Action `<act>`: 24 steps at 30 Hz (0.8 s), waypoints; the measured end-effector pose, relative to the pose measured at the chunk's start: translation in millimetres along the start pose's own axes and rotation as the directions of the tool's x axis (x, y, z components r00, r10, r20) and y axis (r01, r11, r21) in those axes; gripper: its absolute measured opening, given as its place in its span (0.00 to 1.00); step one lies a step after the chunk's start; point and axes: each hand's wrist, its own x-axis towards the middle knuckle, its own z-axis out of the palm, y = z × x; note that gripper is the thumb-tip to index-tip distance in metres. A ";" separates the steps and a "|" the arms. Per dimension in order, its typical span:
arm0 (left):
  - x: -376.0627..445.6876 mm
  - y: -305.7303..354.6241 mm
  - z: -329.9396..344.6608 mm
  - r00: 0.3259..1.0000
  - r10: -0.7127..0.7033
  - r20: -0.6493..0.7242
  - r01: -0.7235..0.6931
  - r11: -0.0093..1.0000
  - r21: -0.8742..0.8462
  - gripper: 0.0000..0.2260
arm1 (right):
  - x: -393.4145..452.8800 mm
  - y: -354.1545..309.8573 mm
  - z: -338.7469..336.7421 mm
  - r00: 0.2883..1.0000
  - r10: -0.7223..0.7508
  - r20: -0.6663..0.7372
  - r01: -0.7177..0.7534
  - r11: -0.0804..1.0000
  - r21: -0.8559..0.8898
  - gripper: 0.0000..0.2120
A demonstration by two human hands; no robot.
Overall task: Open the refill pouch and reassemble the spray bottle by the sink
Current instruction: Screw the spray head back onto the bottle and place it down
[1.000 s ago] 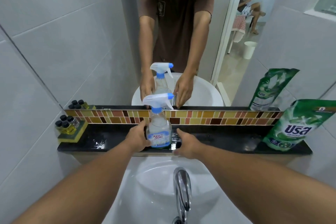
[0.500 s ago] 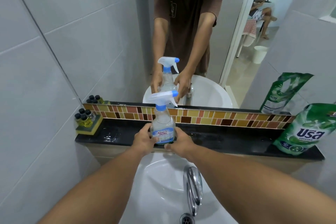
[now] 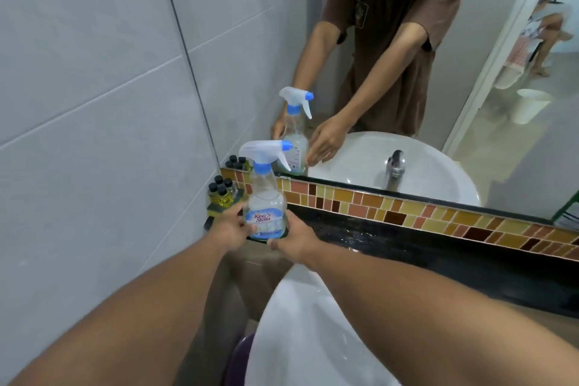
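Clear plastic spray bottle point(image 3: 265, 207) now moved left along ledge point(image 3: 438, 247), near small oil bottles point(image 3: 221, 189). My left hand point(image 3: 230, 227) and right hand point(image 3: 293, 240) both clasp its body. Trigger head on; pouch out of view, unopened I judge.

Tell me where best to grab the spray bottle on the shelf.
Probably the wide lower body of the spray bottle, from its two sides, as the left hand and right hand do now: it stands upright, and its neck is narrow under the trigger head.
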 end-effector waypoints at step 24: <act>47.4 -44.5 -0.7 0.974 -0.144 -0.172 0.127 0.986 -0.108 0.20 | 50.1 -19.8 29.1 0.974 0.028 -0.226 -0.117 0.913 -0.391 0.20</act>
